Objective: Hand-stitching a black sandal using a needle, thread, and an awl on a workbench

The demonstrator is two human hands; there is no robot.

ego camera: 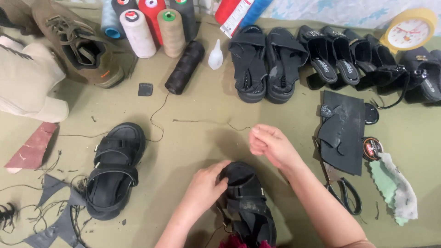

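We see the left hand (205,186) cupped over the toe of a black strapped sandal (248,202) that lies low at the centre of the olive bench (202,138), its grip closed around the sandal's front edge. The right hand (271,144) is raised just above and to the right of the sandal, forearm angled in from the lower right, its fingers (258,138) pinched narrowly together; a thin dark thread (202,121) trails leftward from near them across the bench, though we cannot tell whether it is pinched. A matching black sandal (112,170) lies well apart to the left. Along the far edge stand thread cones (151,27) in white, beige, red and blue, a black spool (184,67) lying on its side, and a small clear glue bottle (215,56). A round yellow clock (410,30) sits at upper right; a round tin (372,148) with a red-and-black lid lies beside scissors (342,190).
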